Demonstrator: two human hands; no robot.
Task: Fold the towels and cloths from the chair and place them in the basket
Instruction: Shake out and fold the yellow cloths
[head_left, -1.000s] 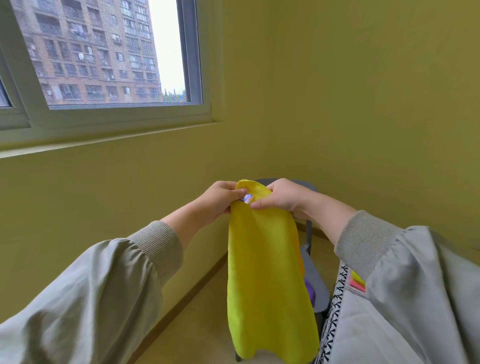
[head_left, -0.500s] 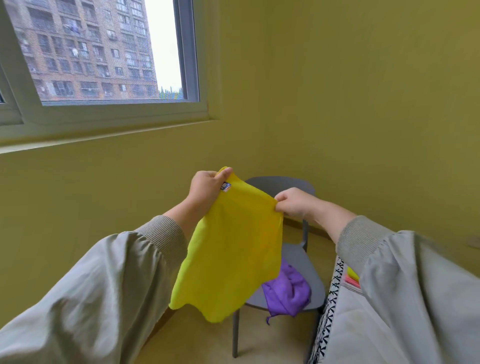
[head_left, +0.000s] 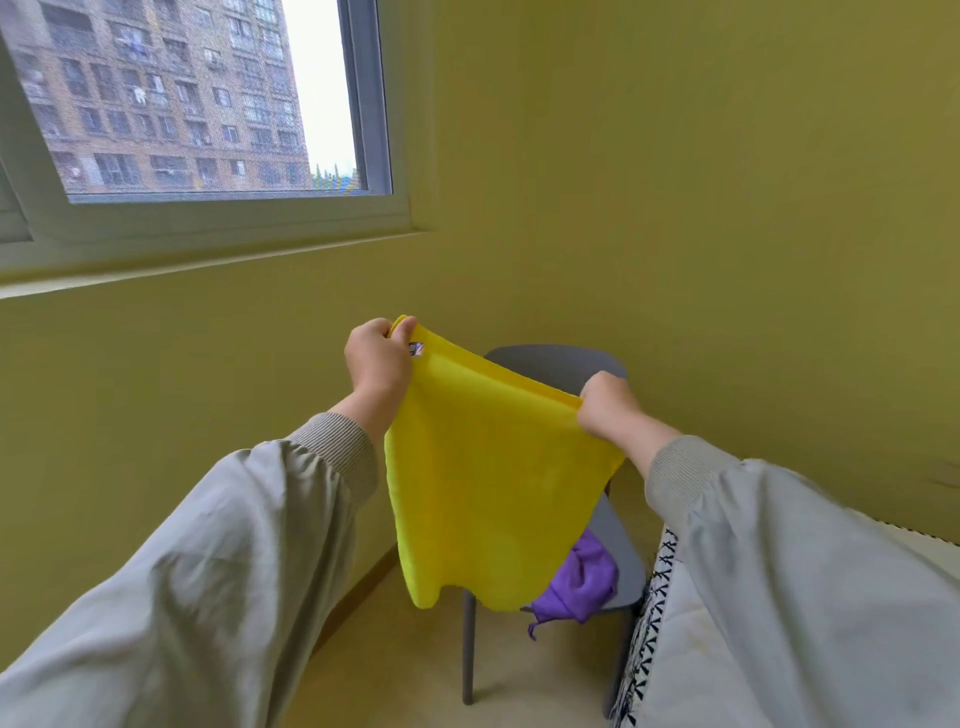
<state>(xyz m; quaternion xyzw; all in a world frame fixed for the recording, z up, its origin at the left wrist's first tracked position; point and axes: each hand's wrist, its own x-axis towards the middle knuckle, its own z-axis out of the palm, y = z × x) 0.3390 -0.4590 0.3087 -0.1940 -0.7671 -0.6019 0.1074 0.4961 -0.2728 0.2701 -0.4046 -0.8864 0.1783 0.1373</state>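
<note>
Two yellow-green walls (head_left: 727, 208) are meeting in a corner behind a grey chair (head_left: 553, 364), which serves here as the landmark. A window (head_left: 197, 104) is sitting high in the wall to the left of the chair, and a brick apartment building is showing through its glass. Two grey sleeves are reaching toward the chair from the near side, one at lower left (head_left: 208, 571) and one at lower right (head_left: 805, 571), each ending in a ribbed cuff. A yellow cloth (head_left: 483, 493) is hanging in the air directly in front of the chair, spread flat between the hands and covering most of the backrest and part of the seat; its top edge is sloping down from left to right, and its lower edge is hanging free above the floor. The left hand (head_left: 376, 364) is pinching the upper left corner of the yellow cloth, up and to the left of the backrest, with the fingers curled closed on the fabric. The right hand (head_left: 605, 408) is gripping the upper right corner, in front of the right side of the backrest, likewise clenched on the fabric. A purple cloth (head_left: 582, 582) is lying crumpled on the chair seat, partly hidden behind the yellow cloth, with one edge drooping over the seat's front. A white fabric with a black patterned border (head_left: 649, 623) is lying just right of the chair. A small label (head_left: 415, 348) is showing on the yellow cloth just beside the left hand.
</note>
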